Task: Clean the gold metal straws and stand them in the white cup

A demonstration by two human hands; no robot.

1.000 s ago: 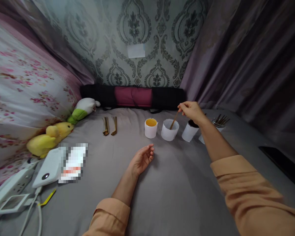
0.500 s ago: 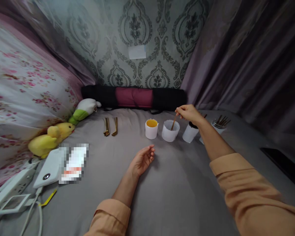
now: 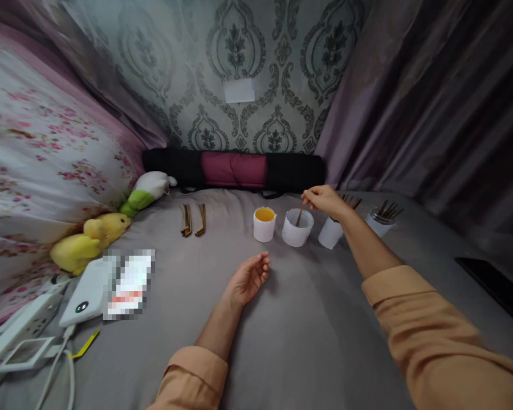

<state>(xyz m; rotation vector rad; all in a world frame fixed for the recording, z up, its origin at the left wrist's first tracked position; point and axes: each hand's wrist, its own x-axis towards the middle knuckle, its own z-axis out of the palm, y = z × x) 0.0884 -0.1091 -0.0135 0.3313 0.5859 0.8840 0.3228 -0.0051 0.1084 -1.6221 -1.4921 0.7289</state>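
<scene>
The left hand (image 3: 251,279), loosely curled and empty, lies over the grey sheet (image 3: 290,341). At its two o'clock, a wide white cup (image 3: 297,236) holds a brown stick (image 3: 300,212). The right hand (image 3: 322,199) pinches the stick's top; light pressure should aid control.

Head-worn view — forward, down over grey sheet (image 3: 308,341) — toward wall (image 3: 277,85).

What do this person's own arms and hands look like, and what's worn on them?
Both arms wear loose, light-orange cloth sleeves with wide, folded-looking cuffs: a left sleeve and a creased right sleeve. Forearms are bare below them. The left hand and right hand show no gloves, watch or cables.
</scene>
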